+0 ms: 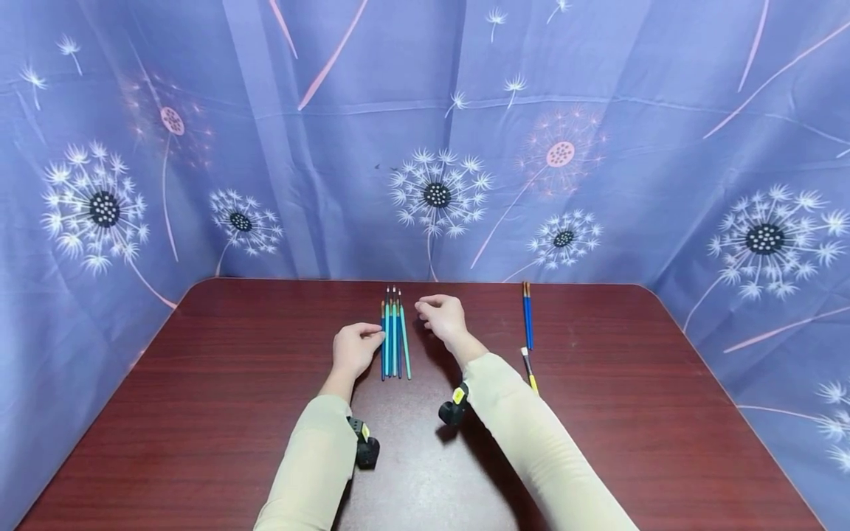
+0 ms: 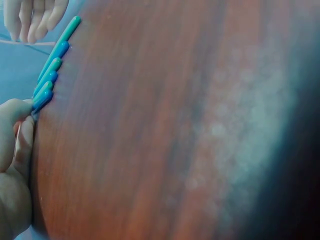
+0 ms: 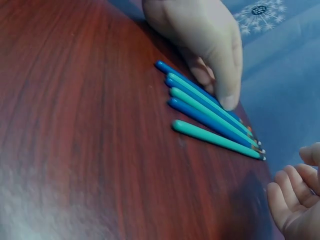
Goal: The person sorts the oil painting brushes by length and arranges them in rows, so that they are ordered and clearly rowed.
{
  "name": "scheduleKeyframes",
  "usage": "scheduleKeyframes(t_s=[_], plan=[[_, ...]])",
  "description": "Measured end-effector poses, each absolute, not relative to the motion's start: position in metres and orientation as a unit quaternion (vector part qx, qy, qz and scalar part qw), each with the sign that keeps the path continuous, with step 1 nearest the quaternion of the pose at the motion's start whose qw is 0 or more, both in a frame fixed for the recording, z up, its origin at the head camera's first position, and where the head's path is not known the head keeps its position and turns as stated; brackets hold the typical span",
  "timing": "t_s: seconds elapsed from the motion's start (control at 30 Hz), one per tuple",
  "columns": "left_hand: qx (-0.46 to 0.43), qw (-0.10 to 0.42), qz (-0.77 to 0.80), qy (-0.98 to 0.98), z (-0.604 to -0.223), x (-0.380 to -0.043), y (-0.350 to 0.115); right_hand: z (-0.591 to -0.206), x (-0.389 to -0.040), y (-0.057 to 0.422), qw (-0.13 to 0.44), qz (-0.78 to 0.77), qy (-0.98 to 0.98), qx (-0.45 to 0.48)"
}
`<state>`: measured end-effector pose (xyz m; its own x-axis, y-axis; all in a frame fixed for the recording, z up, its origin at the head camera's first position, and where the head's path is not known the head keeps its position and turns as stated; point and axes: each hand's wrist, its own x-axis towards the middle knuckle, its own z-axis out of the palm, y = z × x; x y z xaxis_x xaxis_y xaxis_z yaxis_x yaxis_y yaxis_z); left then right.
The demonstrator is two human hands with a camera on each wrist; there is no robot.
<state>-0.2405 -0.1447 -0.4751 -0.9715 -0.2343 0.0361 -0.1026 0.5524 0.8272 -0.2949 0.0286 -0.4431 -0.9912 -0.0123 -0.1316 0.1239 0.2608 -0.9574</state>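
A row of several blue and mint-green paintbrushes (image 1: 392, 343) lies side by side on the table, bristles toward the back. My left hand (image 1: 355, 348) is at the row's left side, its thumb and index finger pinching the outermost blue paintbrush (image 3: 187, 77). In the left wrist view the rounded handle ends (image 2: 55, 65) overlap along the left side. The rightmost green paintbrush (image 3: 215, 139) slants slightly apart from the others at its handle end. My right hand (image 1: 443, 316) hovers right of the row, fingers loosely curled, holding nothing.
Two blue paintbrushes (image 1: 527, 317) lie together farther right. Nearer, a yellow-handled paintbrush (image 1: 529, 369) with a white tip is partly hidden behind my right sleeve. The reddish-brown table (image 1: 219, 383) ends at a patterned blue curtain (image 1: 345, 184).
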Motion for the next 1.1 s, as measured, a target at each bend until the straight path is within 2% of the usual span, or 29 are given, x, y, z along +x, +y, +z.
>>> scheduleKeyframes(t_s=[0.37, 0.73, 1.1], plan=[[0.099, 0.069, -0.464, -0.877, -0.479, -0.242, -0.143, -0.458, -0.291, 0.017, 0.037, -0.491, 0.869, -0.053], [0.101, 0.075, -0.466, -0.876, -0.476, -0.241, -0.145, -0.459, -0.291, 0.01, 0.05, -0.452, 0.888, -0.066], [0.099, 0.074, -0.463, -0.878, -0.476, -0.241, -0.144, -0.456, -0.29, 0.009, 0.031, -0.426, 0.902, -0.066]])
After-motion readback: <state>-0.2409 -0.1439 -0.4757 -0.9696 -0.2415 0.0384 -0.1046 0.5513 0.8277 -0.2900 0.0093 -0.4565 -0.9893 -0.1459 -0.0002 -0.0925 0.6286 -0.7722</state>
